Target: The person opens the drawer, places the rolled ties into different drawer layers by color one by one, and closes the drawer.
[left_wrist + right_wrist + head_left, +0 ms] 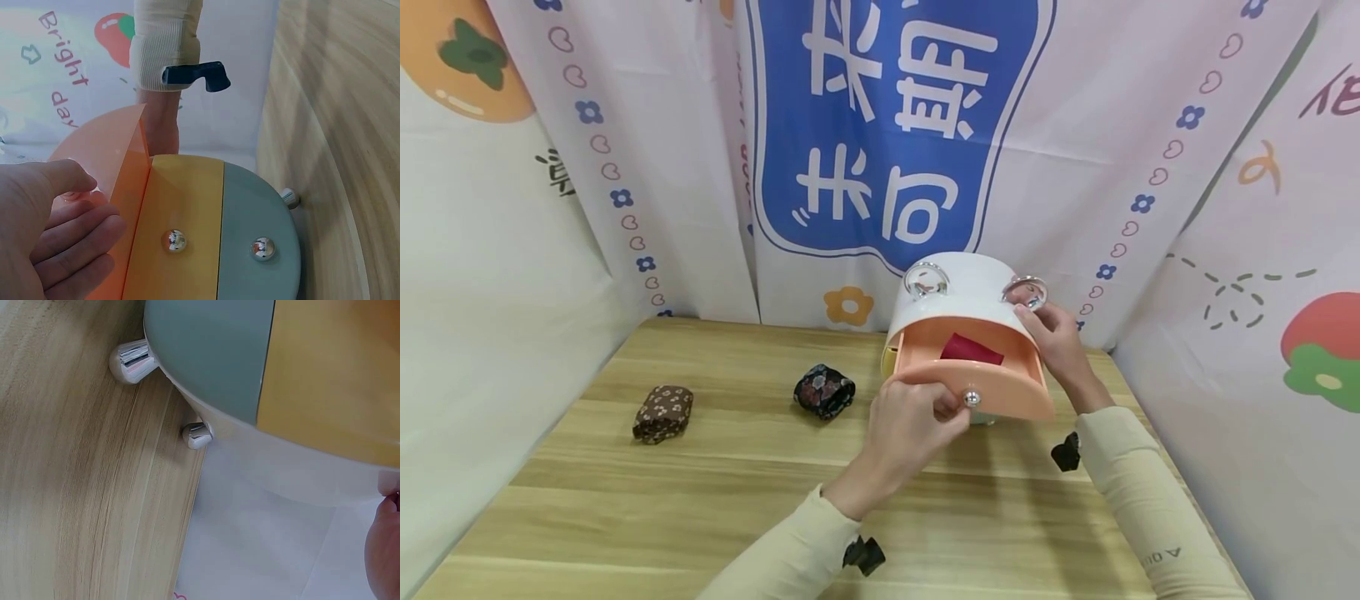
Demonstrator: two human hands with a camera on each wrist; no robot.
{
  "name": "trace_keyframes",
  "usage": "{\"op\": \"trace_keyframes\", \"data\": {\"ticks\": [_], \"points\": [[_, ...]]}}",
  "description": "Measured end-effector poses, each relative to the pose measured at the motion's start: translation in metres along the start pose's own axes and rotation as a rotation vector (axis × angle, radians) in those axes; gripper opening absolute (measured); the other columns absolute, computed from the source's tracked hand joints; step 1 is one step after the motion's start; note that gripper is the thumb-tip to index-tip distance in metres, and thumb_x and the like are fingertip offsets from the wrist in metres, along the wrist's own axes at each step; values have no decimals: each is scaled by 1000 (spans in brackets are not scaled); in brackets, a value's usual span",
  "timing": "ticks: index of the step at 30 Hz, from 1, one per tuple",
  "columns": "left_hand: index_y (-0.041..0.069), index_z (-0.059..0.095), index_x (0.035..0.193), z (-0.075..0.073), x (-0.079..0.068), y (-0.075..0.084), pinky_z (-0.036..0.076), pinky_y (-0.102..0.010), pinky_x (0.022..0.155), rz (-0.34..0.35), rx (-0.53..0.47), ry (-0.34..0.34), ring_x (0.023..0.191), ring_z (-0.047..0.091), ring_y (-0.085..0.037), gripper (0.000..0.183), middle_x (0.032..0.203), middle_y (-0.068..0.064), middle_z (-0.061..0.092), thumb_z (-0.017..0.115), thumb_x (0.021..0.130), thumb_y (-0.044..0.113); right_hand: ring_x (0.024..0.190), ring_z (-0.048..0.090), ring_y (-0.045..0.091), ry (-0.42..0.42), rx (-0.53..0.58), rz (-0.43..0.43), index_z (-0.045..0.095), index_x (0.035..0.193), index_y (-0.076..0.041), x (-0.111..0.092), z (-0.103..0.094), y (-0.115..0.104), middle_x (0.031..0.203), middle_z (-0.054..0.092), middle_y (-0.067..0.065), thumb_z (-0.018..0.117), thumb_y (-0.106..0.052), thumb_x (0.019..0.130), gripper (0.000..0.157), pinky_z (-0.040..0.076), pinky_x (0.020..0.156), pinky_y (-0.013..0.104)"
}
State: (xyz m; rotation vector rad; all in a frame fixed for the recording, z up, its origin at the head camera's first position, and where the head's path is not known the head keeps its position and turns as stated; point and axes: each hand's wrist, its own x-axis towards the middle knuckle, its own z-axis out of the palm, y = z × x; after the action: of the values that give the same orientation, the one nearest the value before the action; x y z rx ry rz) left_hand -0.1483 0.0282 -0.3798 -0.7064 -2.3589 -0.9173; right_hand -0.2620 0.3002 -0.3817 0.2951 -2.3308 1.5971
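A small white drawer cabinet [973,279] with round metal-rimmed rings on top stands at the back of the table. Its top orange drawer [917,375] is pulled out, and a folded dark-red cloth [972,350] lies inside. My left hand [917,421] pinches the drawer's silver knob [972,398] between thumb and forefinger. At the cabinet's right side, my right hand [1060,342] grips its upper edge, thumb by the right ring [1026,293]. The left wrist view shows a yellow drawer [181,206] and a grey-green drawer [256,206], both closed, each with a silver knob.
On the wooden table [715,517], a black floral cloth bundle [824,391] lies left of the cabinet. Farther left is a brown floral cloth bundle [662,413]. Silver feet [132,361] hold the cabinet off the table. Printed curtains [685,167] hang behind and at both sides.
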Motion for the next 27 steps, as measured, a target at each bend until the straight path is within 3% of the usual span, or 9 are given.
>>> {"op": "trace_keyframes", "data": {"ticks": [4, 12, 18, 27], "points": [[24, 84, 81, 0, 5, -1, 52, -20, 62, 1, 19, -1, 66, 70, 2, 4, 75, 14, 78, 83, 83, 27, 107, 65, 5, 0, -1, -3, 68, 131, -4, 0, 0, 1, 122, 67, -6, 59, -36, 107, 41, 55, 90, 13], [23, 84, 79, 4, 15, -4, 56, -27, 77, 38, 57, -2, 67, 70, 1, 5, 72, 14, 77, 83, 83, 22, 111, 64, 6, -2, 8, -15, 68, 131, -4, 1, 0, 2, 123, 67, -8, 58, -36, 107, 41, 55, 91, 13], [21, 82, 77, 6, 23, -5, 55, -25, 75, 78, 76, 13, 65, 70, 0, 6, 71, 13, 77, 82, 83, 17, 111, 66, 5, -20, 18, -9, 65, 137, -3, 1, -1, 1, 125, 67, -8, 58, -37, 108, 45, 57, 91, 15], [19, 83, 80, 11, 36, -12, 55, -23, 70, 67, 68, -5, 67, 72, -2, 5, 73, 11, 78, 81, 84, 18, 115, 64, 5, -24, -28, 21, 64, 139, -4, 1, -3, 1, 137, 65, 12, 58, -41, 107, 50, 55, 92, 13]]}}
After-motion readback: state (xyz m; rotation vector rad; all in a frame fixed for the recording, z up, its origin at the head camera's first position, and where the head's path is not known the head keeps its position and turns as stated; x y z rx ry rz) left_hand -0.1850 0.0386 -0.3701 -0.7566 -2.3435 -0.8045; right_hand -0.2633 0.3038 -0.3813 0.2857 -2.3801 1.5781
